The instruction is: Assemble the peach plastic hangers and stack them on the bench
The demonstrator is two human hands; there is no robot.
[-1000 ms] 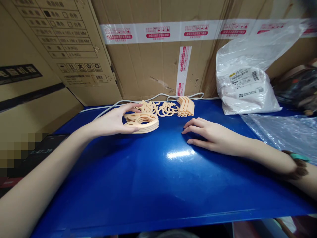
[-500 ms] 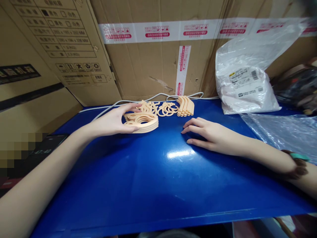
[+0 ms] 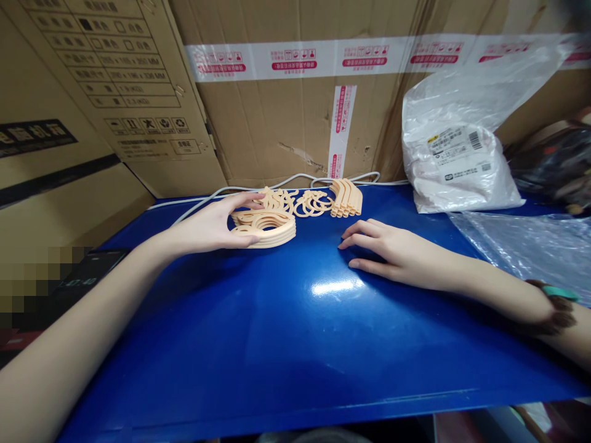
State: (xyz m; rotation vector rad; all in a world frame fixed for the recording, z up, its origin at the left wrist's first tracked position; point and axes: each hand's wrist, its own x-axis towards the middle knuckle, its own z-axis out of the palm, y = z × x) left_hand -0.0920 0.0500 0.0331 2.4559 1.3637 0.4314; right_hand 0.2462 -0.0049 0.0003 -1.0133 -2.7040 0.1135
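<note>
My left hand (image 3: 207, 226) is wrapped round the left end of a stack of flat, beige, curved plastic pieces (image 3: 279, 237), thumb along the near side and fingers at the far side. An oval opening shows in the top piece. Behind the stack lie several beige hook-shaped pieces (image 3: 277, 200). Beside them is a group of beige ring-shaped pieces (image 3: 310, 206), then a neat row of bent beige tube-like pieces (image 3: 346, 198). Palm down on the blue tabletop (image 3: 295, 332), my right hand (image 3: 392, 252) holds nothing, its fingers apart and bent slightly.
Large cardboard boxes (image 3: 277, 123) wall off the back and left. A pale cable (image 3: 295, 178) runs along the back edge. At the right stand a white plastic bag (image 3: 457, 160) with labels and a clear plastic sheet (image 3: 535, 246). A dark phone-like screen (image 3: 87, 277) lies left.
</note>
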